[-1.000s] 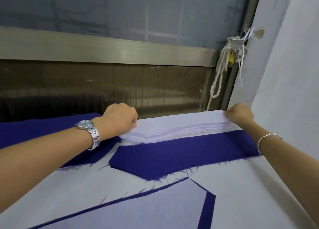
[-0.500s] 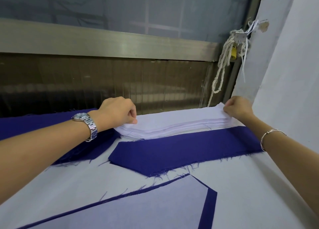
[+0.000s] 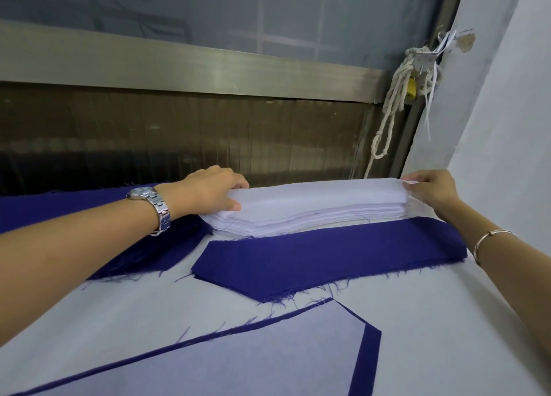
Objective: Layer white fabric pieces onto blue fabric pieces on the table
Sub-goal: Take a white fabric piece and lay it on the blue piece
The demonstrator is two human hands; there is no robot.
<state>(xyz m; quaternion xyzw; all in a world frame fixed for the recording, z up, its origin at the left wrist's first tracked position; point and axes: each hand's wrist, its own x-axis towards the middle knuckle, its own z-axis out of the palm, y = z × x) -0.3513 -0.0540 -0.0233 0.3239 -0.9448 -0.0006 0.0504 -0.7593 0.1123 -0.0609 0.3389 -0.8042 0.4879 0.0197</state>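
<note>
A thick stack of white fabric pieces (image 3: 313, 207) lies along the far side of the table. My left hand (image 3: 208, 190) pinches the top sheet at the stack's left end, thumb under it. At the right end my right hand (image 3: 432, 187) pinches the same top sheet, whose corner is raised off the stack. Just in front of the stack lies a pile of blue fabric pieces (image 3: 325, 261) with frayed edges. Nearer to me a blue piece (image 3: 365, 363) carries a white piece (image 3: 238, 363) on top, leaving a blue border.
More blue fabric (image 3: 59, 207) spreads at the far left under my left arm. The table (image 3: 432, 321) is covered in white. A metal rail (image 3: 179, 67) and dark panel run behind it, a knotted rope (image 3: 390, 103) hangs at the back right, and a white wall (image 3: 507, 127) bounds the right.
Both hands have gone from resting on the stack's ends to pinching the top white sheet, and its ends have lifted slightly.
</note>
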